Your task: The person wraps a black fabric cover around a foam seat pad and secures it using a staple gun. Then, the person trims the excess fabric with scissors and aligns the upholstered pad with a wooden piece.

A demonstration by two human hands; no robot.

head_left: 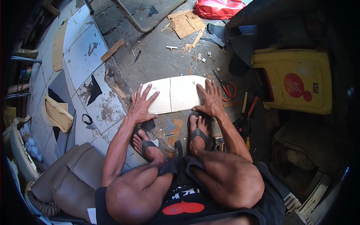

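A pale, flat board [182, 97] with a rounded far edge lies just beyond my feet. A dark line runs across its middle from far edge to near edge, and a small notch or hole shows on each half. My left hand [141, 105] rests on the board's left end, fingers spread, thumb by the near edge. On the right end lies my right hand [212, 98], its fingers likewise apart and flat. Close to the right hand are scissors [227, 90] with orange-red handles. I cannot see the board's underside.
A yellow plastic container [300, 82] stands at the right. Several tools, including a red-handled one [253, 107], lie beside my right foot. Wood scraps [186, 23] and a red bag [219, 8] are at the far side. Brown cushions [77, 180] sit at the lower left, near white tiles [80, 52].
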